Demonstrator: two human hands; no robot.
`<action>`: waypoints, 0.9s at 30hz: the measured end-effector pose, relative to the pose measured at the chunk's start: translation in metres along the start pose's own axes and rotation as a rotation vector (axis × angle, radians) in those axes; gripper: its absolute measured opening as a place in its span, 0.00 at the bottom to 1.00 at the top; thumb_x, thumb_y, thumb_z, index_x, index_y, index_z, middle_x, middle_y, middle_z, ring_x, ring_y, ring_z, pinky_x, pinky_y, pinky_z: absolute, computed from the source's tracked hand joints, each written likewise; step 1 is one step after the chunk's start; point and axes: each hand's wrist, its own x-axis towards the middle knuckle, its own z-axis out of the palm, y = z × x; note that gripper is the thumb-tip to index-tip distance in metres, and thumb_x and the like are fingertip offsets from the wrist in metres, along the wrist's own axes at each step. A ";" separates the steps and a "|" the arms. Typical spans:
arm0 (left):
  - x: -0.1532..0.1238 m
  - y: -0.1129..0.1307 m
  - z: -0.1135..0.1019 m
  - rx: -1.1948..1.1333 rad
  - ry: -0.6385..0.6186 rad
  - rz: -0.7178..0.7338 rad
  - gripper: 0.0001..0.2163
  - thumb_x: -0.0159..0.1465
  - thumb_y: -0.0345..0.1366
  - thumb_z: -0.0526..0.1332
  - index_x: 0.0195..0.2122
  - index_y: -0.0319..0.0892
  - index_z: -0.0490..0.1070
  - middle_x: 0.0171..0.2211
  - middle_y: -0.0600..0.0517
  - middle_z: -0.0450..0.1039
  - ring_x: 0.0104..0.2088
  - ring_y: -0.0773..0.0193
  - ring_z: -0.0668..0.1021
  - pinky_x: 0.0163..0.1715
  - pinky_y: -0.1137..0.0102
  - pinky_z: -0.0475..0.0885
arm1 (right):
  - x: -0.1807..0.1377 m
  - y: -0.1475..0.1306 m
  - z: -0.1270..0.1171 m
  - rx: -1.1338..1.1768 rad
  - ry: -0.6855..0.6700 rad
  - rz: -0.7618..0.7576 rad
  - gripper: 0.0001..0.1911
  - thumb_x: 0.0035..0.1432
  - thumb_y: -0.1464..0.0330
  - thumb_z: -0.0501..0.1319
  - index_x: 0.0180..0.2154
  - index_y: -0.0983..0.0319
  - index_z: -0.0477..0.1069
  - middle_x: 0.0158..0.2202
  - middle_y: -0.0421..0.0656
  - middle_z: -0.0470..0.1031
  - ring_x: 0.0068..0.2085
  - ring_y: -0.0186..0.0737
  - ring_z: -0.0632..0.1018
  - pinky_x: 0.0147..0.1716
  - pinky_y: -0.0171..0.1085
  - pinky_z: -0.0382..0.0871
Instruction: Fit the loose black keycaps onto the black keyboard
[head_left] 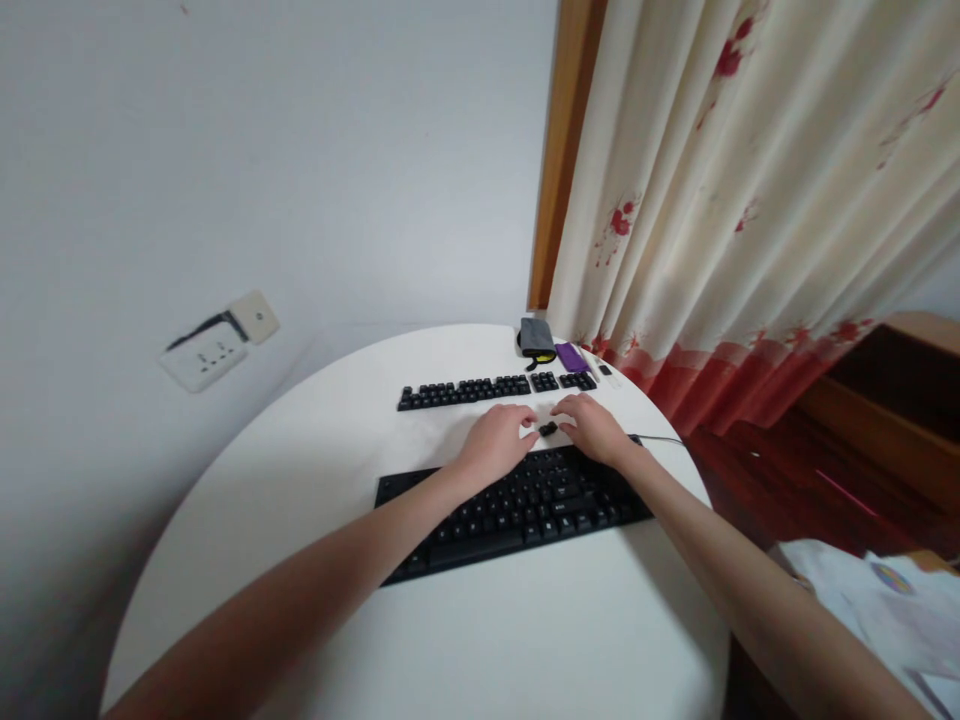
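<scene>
My left hand and my right hand meet over the far edge of a black keyboard on a round white table. Between their fingertips sits a small black keycap; both hands have their fingers curled in a pinch toward it. Beyond the hands, rows of loose black keycaps lie lined up on the table, with two smaller groups to their right.
A grey pouch and a purple item lie at the table's far edge by the cream and red curtain. A wall socket is on the left wall. The keyboard's cable runs off right. Dark wooden furniture stands to the right.
</scene>
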 end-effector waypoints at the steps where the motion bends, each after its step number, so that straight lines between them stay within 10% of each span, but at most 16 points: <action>1: 0.009 -0.002 0.006 0.001 -0.018 -0.015 0.10 0.61 0.35 0.65 0.43 0.43 0.77 0.41 0.49 0.79 0.43 0.57 0.78 0.46 0.66 0.71 | 0.003 0.003 0.002 0.036 -0.019 -0.017 0.13 0.56 0.76 0.62 0.43 0.62 0.77 0.44 0.47 0.77 0.47 0.45 0.74 0.49 0.40 0.66; 13: 0.031 0.006 0.033 0.034 -0.089 -0.080 0.07 0.61 0.35 0.63 0.38 0.43 0.80 0.37 0.48 0.81 0.40 0.56 0.79 0.41 0.67 0.72 | -0.015 0.033 -0.015 0.222 0.222 0.178 0.06 0.54 0.74 0.61 0.32 0.63 0.77 0.32 0.46 0.80 0.33 0.39 0.78 0.35 0.36 0.70; 27: 0.014 0.097 0.074 -0.151 -0.168 0.088 0.08 0.63 0.39 0.62 0.39 0.49 0.82 0.37 0.54 0.82 0.37 0.60 0.80 0.39 0.69 0.71 | -0.128 0.052 -0.032 0.612 0.295 0.342 0.08 0.51 0.63 0.67 0.31 0.61 0.80 0.34 0.46 0.82 0.35 0.45 0.80 0.38 0.41 0.73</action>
